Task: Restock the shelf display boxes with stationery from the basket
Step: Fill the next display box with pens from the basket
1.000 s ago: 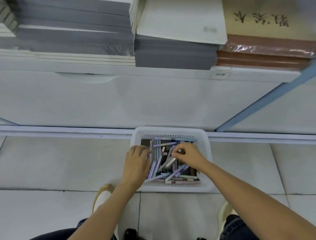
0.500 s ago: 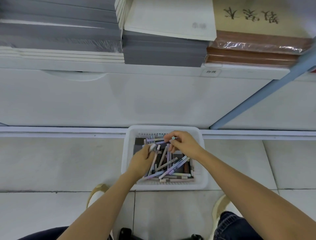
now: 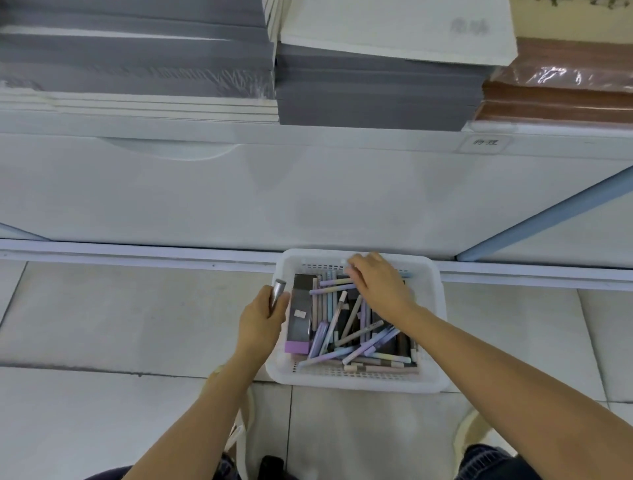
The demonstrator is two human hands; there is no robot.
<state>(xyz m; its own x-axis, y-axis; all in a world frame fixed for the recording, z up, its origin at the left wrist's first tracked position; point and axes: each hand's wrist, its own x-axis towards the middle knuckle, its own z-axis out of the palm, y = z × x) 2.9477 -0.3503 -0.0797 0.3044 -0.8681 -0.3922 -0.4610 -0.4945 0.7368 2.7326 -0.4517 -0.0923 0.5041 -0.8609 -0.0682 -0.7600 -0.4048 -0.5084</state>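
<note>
Your left grip clasps a grey pen at 9 o'clock of the basket. Your right grip sits among the pens at 12 o'clock; its hold cannot be determined. Judge most stock not yet shelved.

A small clear label holder sits on the front edge of the white shelf, just below the brown film-wrapped stack. It carries two dark handwritten Chinese characters that look like 物理, though they are blurred. The top sheet of the white paper stack bears a faint grey mark, too pale to read. At the top right, only the lower ends of black brush characters show on a beige cover. In the white plastic basket, a dark flat box has a small white sticker, unreadable.
</note>
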